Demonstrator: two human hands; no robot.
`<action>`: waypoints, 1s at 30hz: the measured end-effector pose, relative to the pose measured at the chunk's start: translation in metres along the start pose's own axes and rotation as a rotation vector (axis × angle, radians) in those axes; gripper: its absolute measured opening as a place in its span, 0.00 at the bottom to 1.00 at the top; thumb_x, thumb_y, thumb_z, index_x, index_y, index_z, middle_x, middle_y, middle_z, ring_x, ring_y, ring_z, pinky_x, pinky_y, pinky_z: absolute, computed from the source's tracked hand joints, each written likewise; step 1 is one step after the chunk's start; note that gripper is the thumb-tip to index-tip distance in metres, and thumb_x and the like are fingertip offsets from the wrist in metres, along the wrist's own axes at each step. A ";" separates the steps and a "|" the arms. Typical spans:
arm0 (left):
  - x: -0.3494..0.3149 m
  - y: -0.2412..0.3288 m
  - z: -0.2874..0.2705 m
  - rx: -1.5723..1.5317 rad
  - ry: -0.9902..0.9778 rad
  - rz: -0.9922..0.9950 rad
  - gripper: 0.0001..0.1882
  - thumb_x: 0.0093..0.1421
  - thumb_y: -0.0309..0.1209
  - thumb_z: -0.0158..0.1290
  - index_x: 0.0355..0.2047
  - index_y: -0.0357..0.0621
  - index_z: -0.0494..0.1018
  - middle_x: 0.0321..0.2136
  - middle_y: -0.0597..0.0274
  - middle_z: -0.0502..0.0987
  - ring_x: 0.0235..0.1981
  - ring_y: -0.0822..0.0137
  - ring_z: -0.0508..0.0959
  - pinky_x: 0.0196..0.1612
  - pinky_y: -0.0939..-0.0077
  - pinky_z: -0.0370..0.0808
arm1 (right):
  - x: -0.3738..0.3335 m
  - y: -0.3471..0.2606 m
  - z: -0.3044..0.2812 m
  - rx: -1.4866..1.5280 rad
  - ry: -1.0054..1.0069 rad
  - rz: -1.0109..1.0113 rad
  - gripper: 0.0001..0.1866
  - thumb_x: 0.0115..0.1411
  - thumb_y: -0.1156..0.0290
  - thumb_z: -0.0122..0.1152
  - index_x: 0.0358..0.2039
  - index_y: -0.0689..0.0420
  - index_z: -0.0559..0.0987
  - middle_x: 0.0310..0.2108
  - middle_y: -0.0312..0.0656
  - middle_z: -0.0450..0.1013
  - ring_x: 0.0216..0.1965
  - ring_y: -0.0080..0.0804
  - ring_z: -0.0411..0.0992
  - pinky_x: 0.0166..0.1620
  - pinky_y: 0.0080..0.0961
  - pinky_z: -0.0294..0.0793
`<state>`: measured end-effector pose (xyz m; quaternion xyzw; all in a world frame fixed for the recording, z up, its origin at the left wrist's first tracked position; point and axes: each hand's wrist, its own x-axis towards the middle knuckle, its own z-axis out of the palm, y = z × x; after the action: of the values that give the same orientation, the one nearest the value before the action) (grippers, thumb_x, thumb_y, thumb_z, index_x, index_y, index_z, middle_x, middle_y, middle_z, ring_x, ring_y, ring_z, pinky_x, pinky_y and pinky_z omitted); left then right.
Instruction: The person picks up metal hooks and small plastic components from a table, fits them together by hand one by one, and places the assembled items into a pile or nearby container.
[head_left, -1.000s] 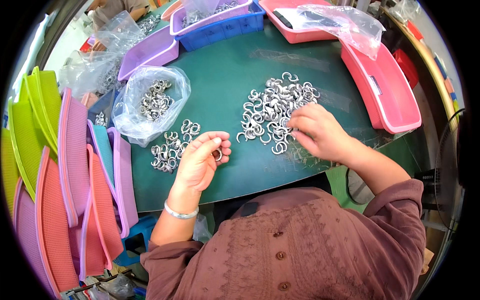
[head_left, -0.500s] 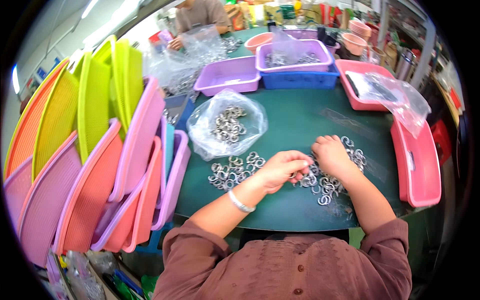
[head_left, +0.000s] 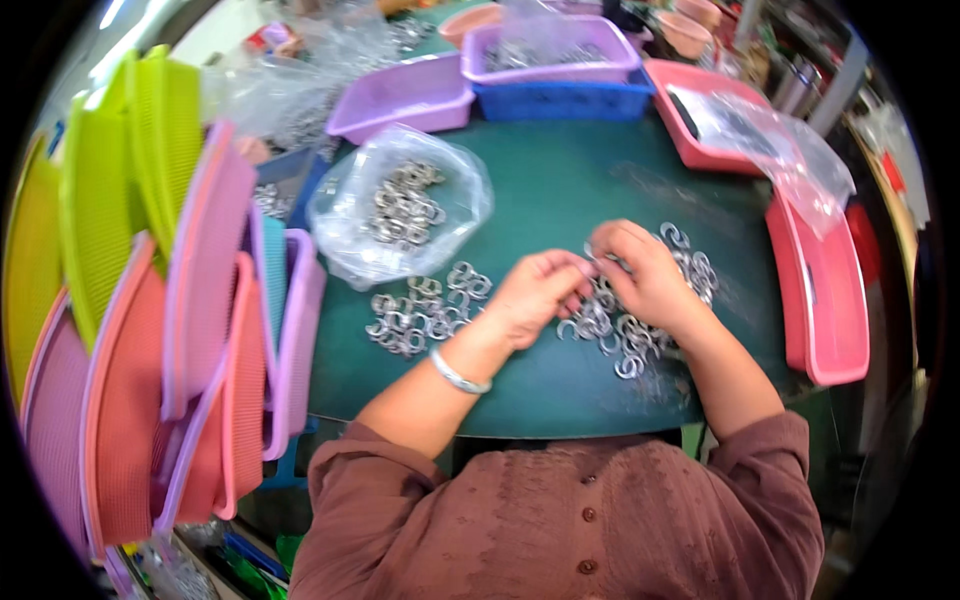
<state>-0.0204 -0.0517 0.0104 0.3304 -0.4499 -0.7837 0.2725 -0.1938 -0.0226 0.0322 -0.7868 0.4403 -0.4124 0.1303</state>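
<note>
My left hand (head_left: 540, 296) and my right hand (head_left: 645, 268) meet fingertip to fingertip above the green tabletop, both closed in a pinch. A bit of silver metal, seemingly a ring, shows at the right fingertips; what the left fingers hold is hidden. Under and beside my right hand lies a loose pile of silver C-shaped metal rings (head_left: 630, 342). Another group of such rings (head_left: 425, 315) is spread left of my left hand, by the forearm. Beyond that group sits an open clear plastic bag (head_left: 335, 235) with more rings (head_left: 408, 205) inside.
Stacked green, pink and purple plastic baskets (head_left: 125, 390) crowd the left edge. At the back stand a purple tray (head_left: 400, 95) and a blue one (head_left: 565, 102) under another purple tray. Pink trays (head_left: 840, 310) line the right, one holding a plastic bag (head_left: 770, 135).
My right hand has turned and come in to my left, their fingertips now meeting. The whole view has shifted, so the table sits higher and farther left; the person across is mostly out of view.
</note>
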 end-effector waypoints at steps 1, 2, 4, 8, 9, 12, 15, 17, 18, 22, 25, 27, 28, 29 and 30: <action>0.000 0.000 0.000 -0.006 0.015 0.028 0.07 0.58 0.33 0.49 0.30 0.44 0.72 0.22 0.69 0.73 0.20 0.79 0.68 0.23 0.88 0.64 | 0.000 -0.002 0.001 0.023 0.014 -0.028 0.07 0.46 0.82 0.54 0.28 0.61 0.69 0.30 0.46 0.68 0.35 0.46 0.67 0.37 0.33 0.67; -0.002 -0.001 0.001 -0.008 0.017 0.025 0.07 0.58 0.33 0.49 0.30 0.44 0.72 0.22 0.69 0.73 0.20 0.79 0.68 0.23 0.88 0.64 | -0.003 -0.004 0.002 0.014 0.039 -0.062 0.09 0.46 0.82 0.55 0.29 0.61 0.69 0.32 0.46 0.68 0.35 0.45 0.68 0.37 0.33 0.68; -0.003 -0.001 0.001 0.011 0.020 0.042 0.07 0.58 0.34 0.49 0.30 0.45 0.72 0.22 0.70 0.73 0.20 0.79 0.68 0.23 0.88 0.64 | -0.003 -0.006 0.002 0.020 0.053 -0.069 0.09 0.46 0.82 0.55 0.30 0.61 0.70 0.32 0.46 0.68 0.36 0.45 0.68 0.37 0.33 0.68; 0.001 -0.007 0.000 0.019 0.028 0.060 0.07 0.58 0.34 0.50 0.30 0.44 0.72 0.22 0.70 0.72 0.20 0.79 0.68 0.24 0.88 0.65 | -0.006 -0.006 0.000 0.036 0.036 -0.056 0.10 0.48 0.82 0.54 0.32 0.61 0.71 0.32 0.46 0.69 0.35 0.44 0.69 0.37 0.33 0.69; 0.002 -0.008 -0.001 0.011 0.032 0.060 0.06 0.58 0.33 0.50 0.30 0.44 0.72 0.22 0.70 0.72 0.21 0.79 0.68 0.24 0.88 0.65 | -0.007 -0.005 0.000 0.046 0.027 -0.042 0.10 0.48 0.82 0.54 0.33 0.61 0.71 0.31 0.46 0.70 0.34 0.44 0.69 0.36 0.33 0.70; 0.003 -0.007 -0.001 0.018 0.040 0.061 0.06 0.58 0.32 0.50 0.31 0.44 0.71 0.22 0.70 0.72 0.21 0.79 0.68 0.24 0.88 0.65 | -0.008 -0.003 0.001 0.054 0.041 -0.013 0.11 0.50 0.82 0.53 0.35 0.61 0.71 0.32 0.46 0.70 0.36 0.44 0.70 0.37 0.32 0.70; 0.003 -0.007 0.002 0.029 0.081 0.095 0.06 0.58 0.31 0.50 0.33 0.43 0.71 0.22 0.70 0.73 0.21 0.80 0.69 0.24 0.88 0.65 | -0.007 -0.004 0.000 0.057 0.056 -0.023 0.12 0.50 0.82 0.53 0.37 0.61 0.71 0.34 0.46 0.71 0.35 0.43 0.71 0.36 0.31 0.71; 0.003 -0.008 0.002 0.041 0.101 0.146 0.06 0.59 0.31 0.50 0.33 0.43 0.71 0.23 0.70 0.73 0.21 0.80 0.68 0.25 0.87 0.65 | -0.007 -0.005 0.001 0.070 0.074 -0.036 0.13 0.50 0.83 0.53 0.38 0.61 0.71 0.34 0.46 0.70 0.34 0.43 0.71 0.35 0.30 0.72; 0.003 -0.007 0.002 0.042 0.098 0.154 0.06 0.59 0.31 0.49 0.34 0.43 0.71 0.23 0.69 0.72 0.22 0.79 0.69 0.25 0.87 0.66 | -0.006 -0.003 0.002 0.047 0.099 -0.074 0.14 0.50 0.82 0.54 0.39 0.61 0.71 0.36 0.46 0.70 0.32 0.41 0.71 0.33 0.29 0.72; 0.004 -0.009 -0.002 -0.116 0.043 0.124 0.06 0.59 0.30 0.48 0.34 0.42 0.72 0.23 0.70 0.72 0.21 0.79 0.68 0.25 0.88 0.65 | -0.008 -0.008 0.003 0.184 0.126 0.037 0.15 0.49 0.81 0.56 0.39 0.61 0.71 0.37 0.46 0.68 0.30 0.36 0.71 0.32 0.27 0.72; 0.006 -0.010 -0.007 -0.308 0.005 0.052 0.07 0.60 0.31 0.48 0.33 0.42 0.71 0.23 0.69 0.72 0.22 0.78 0.69 0.26 0.86 0.66 | -0.008 -0.006 0.001 0.151 0.137 0.027 0.15 0.48 0.80 0.57 0.39 0.61 0.71 0.37 0.46 0.69 0.31 0.38 0.71 0.32 0.27 0.72; 0.007 -0.008 -0.010 -0.388 -0.068 0.012 0.07 0.60 0.32 0.47 0.33 0.43 0.71 0.23 0.69 0.72 0.22 0.77 0.69 0.26 0.85 0.67 | -0.009 -0.004 0.002 0.126 0.140 0.003 0.15 0.48 0.80 0.57 0.38 0.61 0.71 0.36 0.47 0.69 0.31 0.40 0.71 0.33 0.28 0.71; 0.007 -0.008 -0.011 -0.428 -0.104 -0.011 0.07 0.60 0.32 0.47 0.33 0.43 0.71 0.23 0.68 0.72 0.22 0.77 0.69 0.26 0.85 0.67 | -0.010 -0.004 0.003 0.115 0.141 -0.007 0.15 0.47 0.79 0.57 0.38 0.61 0.71 0.36 0.47 0.69 0.32 0.41 0.70 0.34 0.29 0.71; 0.007 -0.007 -0.012 -0.438 -0.106 -0.021 0.07 0.60 0.33 0.47 0.33 0.43 0.71 0.23 0.68 0.72 0.22 0.77 0.69 0.27 0.85 0.67 | -0.009 -0.003 0.003 0.098 0.140 -0.024 0.14 0.47 0.79 0.57 0.37 0.61 0.72 0.35 0.47 0.69 0.32 0.41 0.70 0.34 0.29 0.71; 0.006 -0.006 -0.011 -0.449 -0.110 -0.029 0.08 0.60 0.33 0.47 0.33 0.43 0.71 0.23 0.68 0.72 0.22 0.77 0.70 0.27 0.84 0.67 | -0.009 -0.002 0.002 0.078 0.137 -0.041 0.14 0.47 0.79 0.57 0.37 0.61 0.72 0.35 0.47 0.70 0.32 0.42 0.70 0.34 0.30 0.71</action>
<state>-0.0162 -0.0591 -0.0011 0.2250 -0.2734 -0.8848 0.3029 -0.1931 -0.0146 0.0274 -0.7599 0.4154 -0.4849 0.1218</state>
